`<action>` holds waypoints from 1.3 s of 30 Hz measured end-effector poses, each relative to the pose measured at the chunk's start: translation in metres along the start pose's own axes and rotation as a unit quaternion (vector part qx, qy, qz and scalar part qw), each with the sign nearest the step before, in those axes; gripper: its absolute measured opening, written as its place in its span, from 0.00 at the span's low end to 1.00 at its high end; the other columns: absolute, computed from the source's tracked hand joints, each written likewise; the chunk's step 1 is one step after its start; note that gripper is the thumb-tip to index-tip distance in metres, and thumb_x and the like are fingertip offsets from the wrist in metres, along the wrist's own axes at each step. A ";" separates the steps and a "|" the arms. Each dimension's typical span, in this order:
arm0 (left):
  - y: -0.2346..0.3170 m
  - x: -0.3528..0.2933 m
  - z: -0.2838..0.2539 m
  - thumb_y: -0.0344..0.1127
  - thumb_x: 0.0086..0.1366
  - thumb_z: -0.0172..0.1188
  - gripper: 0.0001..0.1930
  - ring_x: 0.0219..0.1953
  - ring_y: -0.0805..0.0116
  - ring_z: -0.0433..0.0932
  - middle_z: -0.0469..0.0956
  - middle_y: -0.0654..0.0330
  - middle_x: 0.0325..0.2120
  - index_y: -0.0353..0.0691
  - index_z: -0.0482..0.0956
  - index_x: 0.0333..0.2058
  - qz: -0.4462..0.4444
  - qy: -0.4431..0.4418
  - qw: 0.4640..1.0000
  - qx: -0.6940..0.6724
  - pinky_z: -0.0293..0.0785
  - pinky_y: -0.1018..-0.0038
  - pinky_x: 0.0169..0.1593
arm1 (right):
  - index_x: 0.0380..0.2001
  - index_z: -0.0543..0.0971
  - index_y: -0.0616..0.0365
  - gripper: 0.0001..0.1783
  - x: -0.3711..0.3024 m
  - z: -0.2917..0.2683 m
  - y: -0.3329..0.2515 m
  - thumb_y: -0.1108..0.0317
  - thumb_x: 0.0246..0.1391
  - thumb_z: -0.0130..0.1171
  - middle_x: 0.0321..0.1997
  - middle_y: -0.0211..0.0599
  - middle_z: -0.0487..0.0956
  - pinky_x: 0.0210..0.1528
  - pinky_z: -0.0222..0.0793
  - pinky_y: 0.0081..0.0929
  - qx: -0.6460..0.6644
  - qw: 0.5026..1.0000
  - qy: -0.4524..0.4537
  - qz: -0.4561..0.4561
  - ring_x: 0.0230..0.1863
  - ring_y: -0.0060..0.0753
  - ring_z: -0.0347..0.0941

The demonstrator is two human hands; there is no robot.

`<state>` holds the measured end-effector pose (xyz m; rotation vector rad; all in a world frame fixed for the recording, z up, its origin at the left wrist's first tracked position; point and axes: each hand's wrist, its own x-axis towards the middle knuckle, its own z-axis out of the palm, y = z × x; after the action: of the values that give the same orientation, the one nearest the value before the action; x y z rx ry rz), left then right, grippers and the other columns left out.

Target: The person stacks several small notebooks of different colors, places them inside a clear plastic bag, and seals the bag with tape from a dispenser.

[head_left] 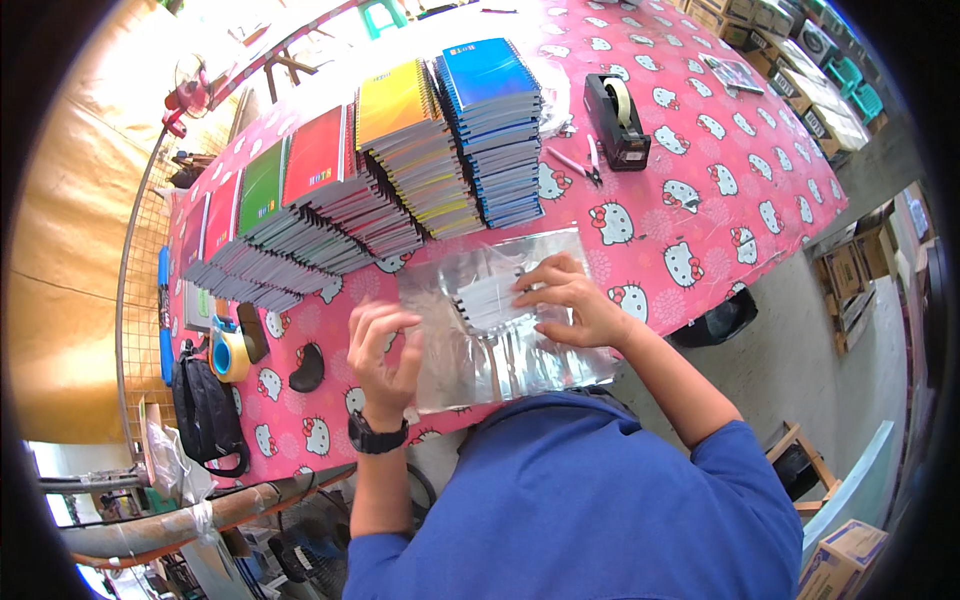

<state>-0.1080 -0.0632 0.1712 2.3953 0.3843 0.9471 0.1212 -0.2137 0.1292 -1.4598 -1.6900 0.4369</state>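
White, black-coiled pad (pixel 492 304) with clear plastic sheeting (pixel 540 368) on bench (pixel 720 235), nearer the person than the spiral notebook stacks (pixel 415 170). Right hand (pixel 578 305): fingers curved over pad's right end; I cannot tell whether gripping. Left hand (pixel 382 352): fingers parted, near sheeting's left edge.

A royal-blue shirt (pixel 590 510) filled the lower middle of the frame, its short sleeves (pixel 742 465) the same blue. Left of lower centre, a chunky black watch (pixel 377 434) circled the left wrist (pixel 383 411).
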 end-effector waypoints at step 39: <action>-0.024 -0.021 0.062 0.32 0.40 0.65 0.33 0.62 0.41 0.49 0.58 0.58 0.58 0.50 0.66 0.50 0.008 -0.197 0.979 0.058 0.53 0.51 0.59 | 0.28 0.80 0.60 0.10 0.039 -0.172 0.264 0.64 0.47 0.63 0.24 0.30 0.79 0.31 0.66 0.18 -0.058 0.842 0.396 0.362 0.24 0.16 0.70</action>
<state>-0.0817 -0.0759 0.1078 2.6188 0.2762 0.4453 0.4237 -0.1523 0.0533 -1.9811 -0.4811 0.0687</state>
